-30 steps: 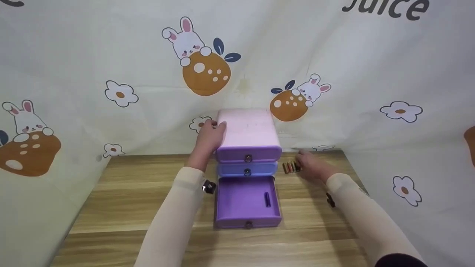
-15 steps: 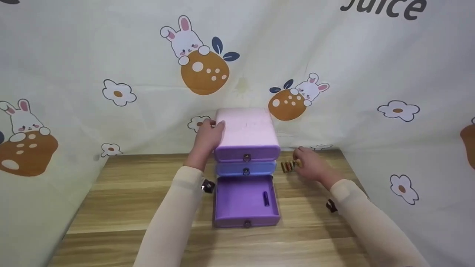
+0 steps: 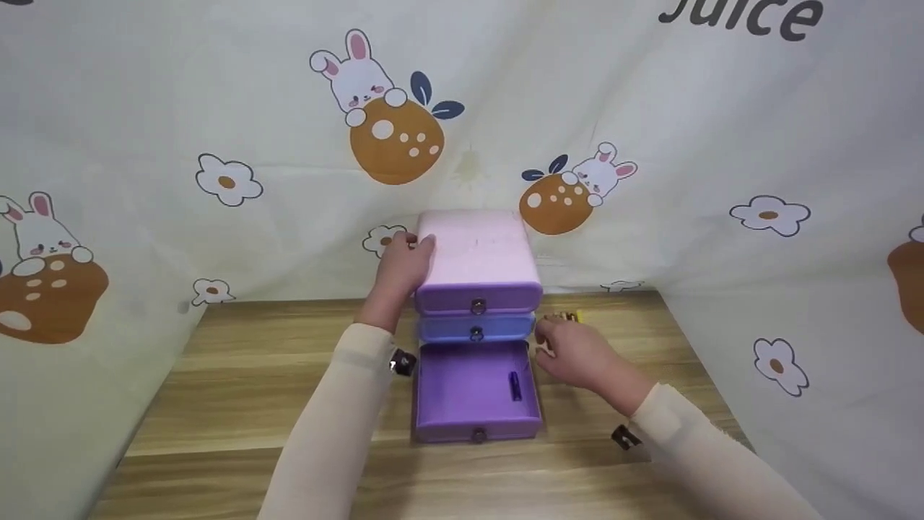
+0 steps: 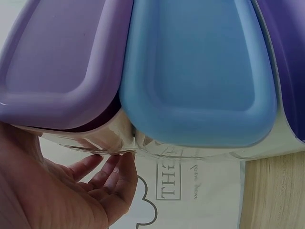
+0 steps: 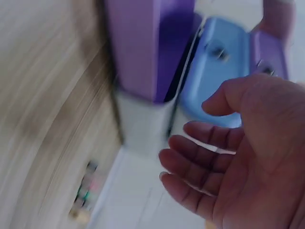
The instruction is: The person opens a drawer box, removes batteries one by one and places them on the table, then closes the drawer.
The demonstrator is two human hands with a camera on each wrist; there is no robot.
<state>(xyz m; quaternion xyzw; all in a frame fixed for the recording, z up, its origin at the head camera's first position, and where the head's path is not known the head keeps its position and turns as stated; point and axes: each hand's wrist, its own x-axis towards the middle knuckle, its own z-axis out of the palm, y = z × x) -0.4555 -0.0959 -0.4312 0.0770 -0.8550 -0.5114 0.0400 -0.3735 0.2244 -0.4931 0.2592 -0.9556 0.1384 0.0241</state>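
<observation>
A small drawer unit with a pink top (image 3: 480, 249) stands on the table. Its top purple drawer (image 4: 62, 62) and middle blue drawer (image 4: 205, 57) are closed; the lowest purple drawer (image 3: 478, 431) is pulled out. One dark purple battery (image 3: 515, 386) lies inside it, towards the right. My left hand (image 3: 402, 271) grips the unit's upper left edge, thumb on top, fingertips against the side (image 4: 107, 162). My right hand (image 3: 581, 354) is beside the unit, just right of the pulled-out drawer. In the right wrist view its fingers are loosely bent, the palm (image 5: 267, 157) holding nothing.
A short row of batteries (image 3: 567, 316), with a yellow one at its right end, lies on the wooden table (image 3: 274, 397) behind my right hand. The row is blurred in the right wrist view. A rabbit-print cloth (image 3: 289, 108) hangs close behind the unit.
My right hand was at the battery row, with a yellow battery by its fingers half a second ago. It has since moved left and nearer, beside the drawer. My left hand stays put.
</observation>
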